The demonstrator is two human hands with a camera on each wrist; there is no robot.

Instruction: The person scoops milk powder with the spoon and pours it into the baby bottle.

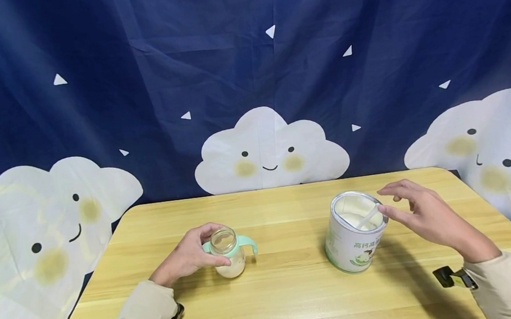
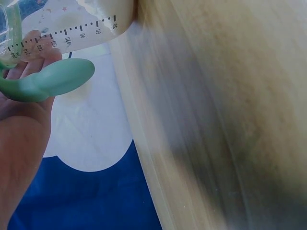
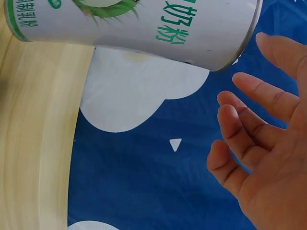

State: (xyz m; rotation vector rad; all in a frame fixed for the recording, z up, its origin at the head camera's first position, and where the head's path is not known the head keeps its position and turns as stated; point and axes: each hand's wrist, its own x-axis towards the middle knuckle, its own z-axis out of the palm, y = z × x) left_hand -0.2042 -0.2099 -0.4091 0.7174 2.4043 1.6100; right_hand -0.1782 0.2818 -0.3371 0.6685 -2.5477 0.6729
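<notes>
A clear baby bottle [image 1: 229,260] with a mint-green collar and handles stands uncapped on the table, pale powder or milk inside. My left hand [image 1: 195,253] grips it from the left, fingers behind and thumb across the front. In the left wrist view, measuring marks run along the bottle [image 2: 72,33] beside a green handle [image 2: 57,81]. To the right is a white milk powder can [image 1: 348,246] without its lid, a white scoop [image 1: 370,216] leaning in the powder. Beside its rim, my right hand [image 1: 425,214] has loosely bent, spread fingers, the thumb tip at the scoop's handle end.
Both things stand on a light wooden table [image 1: 286,303]. Behind it hangs a dark blue curtain [image 1: 227,78] with white clouds and small triangles. A black wrist device [image 1: 453,278] sits at my right sleeve.
</notes>
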